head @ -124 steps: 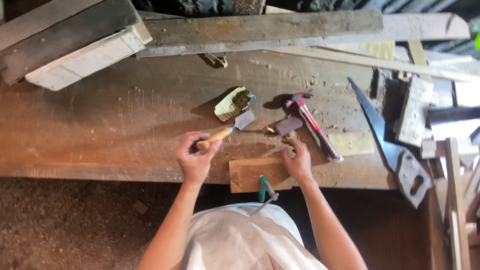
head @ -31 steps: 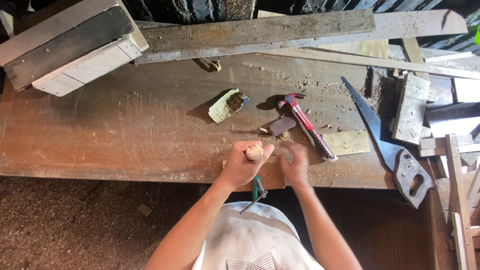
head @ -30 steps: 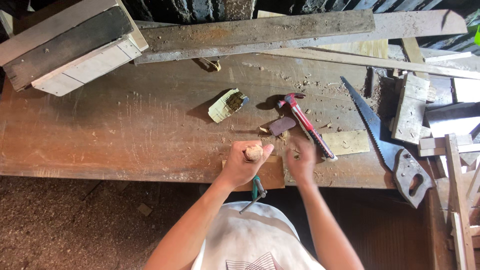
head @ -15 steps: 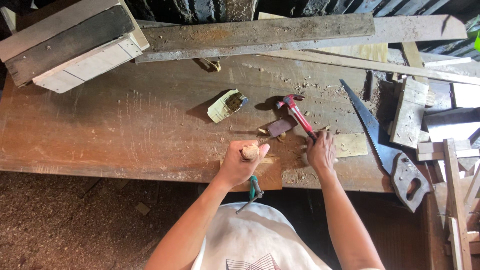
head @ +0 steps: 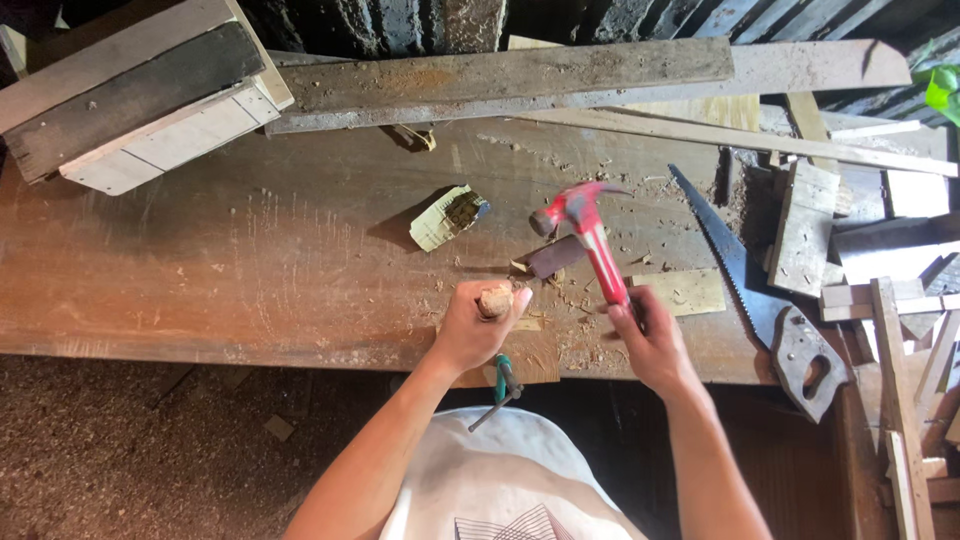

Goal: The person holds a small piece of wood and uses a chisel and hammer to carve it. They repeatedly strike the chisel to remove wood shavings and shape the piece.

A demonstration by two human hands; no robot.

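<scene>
Head view: left hand (head: pixel 478 328) clamped on wooden chisel handle (head: pixel 494 299) upright at workbench (head: pixel 200 270) front edge; right hand (head: pixel 648 340) gripping red claw hammer (head: pixel 588 238), raised just right of chisel handle.

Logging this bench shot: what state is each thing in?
Left hand: gripping a chisel handle upright.
Right hand: gripping a red hammer, raised.
Saw: lying flat.
Small board: flat at the bench edge.
</scene>
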